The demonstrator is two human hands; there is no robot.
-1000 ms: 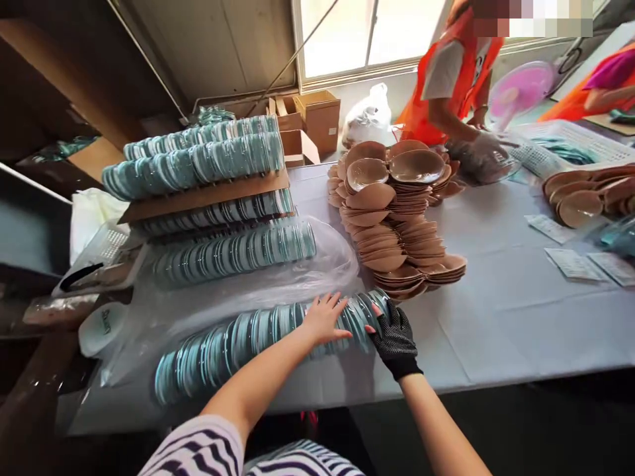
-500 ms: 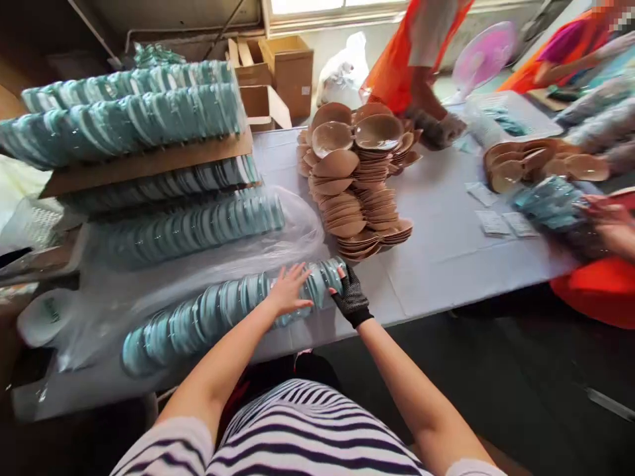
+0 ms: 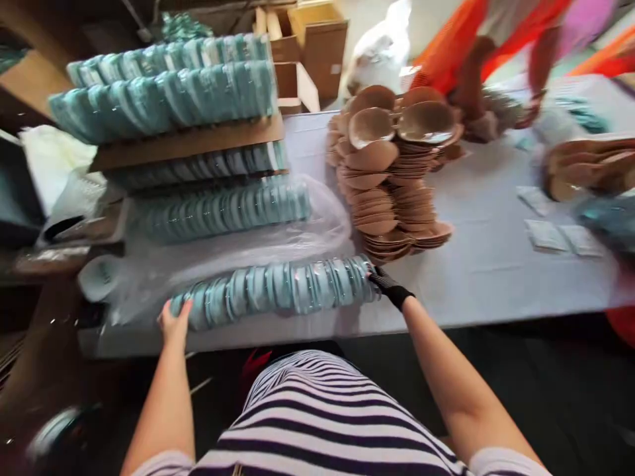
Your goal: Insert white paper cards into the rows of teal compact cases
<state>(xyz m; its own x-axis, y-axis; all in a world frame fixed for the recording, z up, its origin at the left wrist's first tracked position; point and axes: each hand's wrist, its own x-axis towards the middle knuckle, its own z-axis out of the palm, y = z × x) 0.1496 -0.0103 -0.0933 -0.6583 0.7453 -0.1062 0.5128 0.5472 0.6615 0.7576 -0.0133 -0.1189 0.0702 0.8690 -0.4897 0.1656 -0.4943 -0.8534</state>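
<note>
A long row of teal, clear-wrapped packs lies near the front edge of the table, pressed side against side. My bare left hand is closed around its left end, thumb on top. At the right end my right hand, in a black fingerless glove, grips the last packs; its fingers are partly hidden behind them. Close beyond my right hand stand brown curved cup-like shells, nested in several stacks.
More rows of the teal packs are piled at the back left, on a cardboard sheet. Clear plastic film lies behind the row. White packets are at the right. A co-worker in an orange vest works across the table.
My left hand has moved from the top of the row to its left end. The row now lies straighter along the table edge. My view has shifted left.
</note>
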